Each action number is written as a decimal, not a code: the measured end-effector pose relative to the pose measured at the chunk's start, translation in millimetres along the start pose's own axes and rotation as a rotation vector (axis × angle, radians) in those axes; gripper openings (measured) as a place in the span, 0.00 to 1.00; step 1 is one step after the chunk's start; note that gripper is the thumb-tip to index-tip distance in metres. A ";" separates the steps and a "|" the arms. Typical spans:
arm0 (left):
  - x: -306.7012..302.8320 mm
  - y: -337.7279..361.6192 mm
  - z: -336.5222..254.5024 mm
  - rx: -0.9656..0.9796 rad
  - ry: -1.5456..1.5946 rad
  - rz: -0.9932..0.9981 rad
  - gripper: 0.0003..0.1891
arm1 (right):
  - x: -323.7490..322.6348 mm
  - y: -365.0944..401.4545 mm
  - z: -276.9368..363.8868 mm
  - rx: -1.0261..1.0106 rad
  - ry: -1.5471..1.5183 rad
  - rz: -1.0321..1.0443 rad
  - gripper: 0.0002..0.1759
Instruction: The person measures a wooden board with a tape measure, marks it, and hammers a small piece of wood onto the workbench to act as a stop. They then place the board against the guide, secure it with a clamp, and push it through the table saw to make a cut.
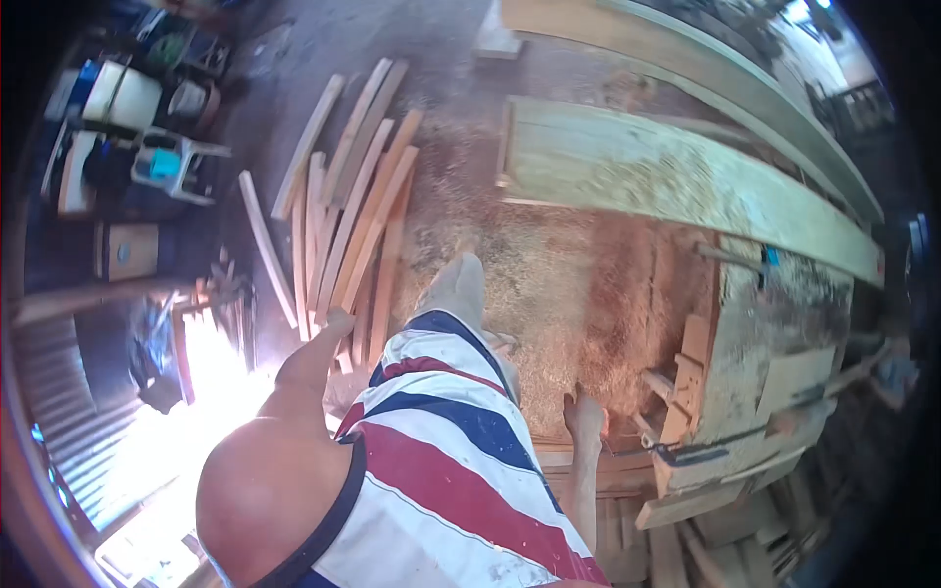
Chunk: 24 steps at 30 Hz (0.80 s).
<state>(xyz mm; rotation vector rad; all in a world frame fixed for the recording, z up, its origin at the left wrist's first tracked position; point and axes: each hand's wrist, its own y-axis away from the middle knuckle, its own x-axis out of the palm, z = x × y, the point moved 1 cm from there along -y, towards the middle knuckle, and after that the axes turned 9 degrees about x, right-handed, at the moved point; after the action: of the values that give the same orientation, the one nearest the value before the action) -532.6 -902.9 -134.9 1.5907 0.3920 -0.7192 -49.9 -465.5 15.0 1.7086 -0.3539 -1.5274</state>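
My left hand (339,321) hangs beside my body, just over the near ends of long sawn wood strips (338,211) lying on the floor. It is small and blurred, so I cannot make out its fingers or whether it touches a strip. My right hand (586,414) hangs low on the other side, with its thumb apart from loosely bent fingers and nothing visible in it. It is over sawdust (549,333), left of a wooden workbench (730,343). A wide pale board (598,162) with shavings on it lies ahead to the right.
A white plastic chair (181,162) and a bucket (189,101) stand at far left. Long planks (676,49) cross the upper right. A clamp-like metal bar (696,455) juts from the bench. Wood offcuts (725,549) pile at lower right. Bright light enters beside corrugated sheeting (54,372).
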 end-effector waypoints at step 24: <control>-151.3 -689.1 38.8 -0.117 0.054 -0.424 0.44 | 55.3 -160.8 300.6 0.837 -0.473 0.618 0.17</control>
<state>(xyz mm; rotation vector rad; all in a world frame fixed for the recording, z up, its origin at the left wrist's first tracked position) -1087.7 -808.2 -561.7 1.4316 0.8128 -0.9559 -363.0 -511.1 -123.3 1.5269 -1.7864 -1.3499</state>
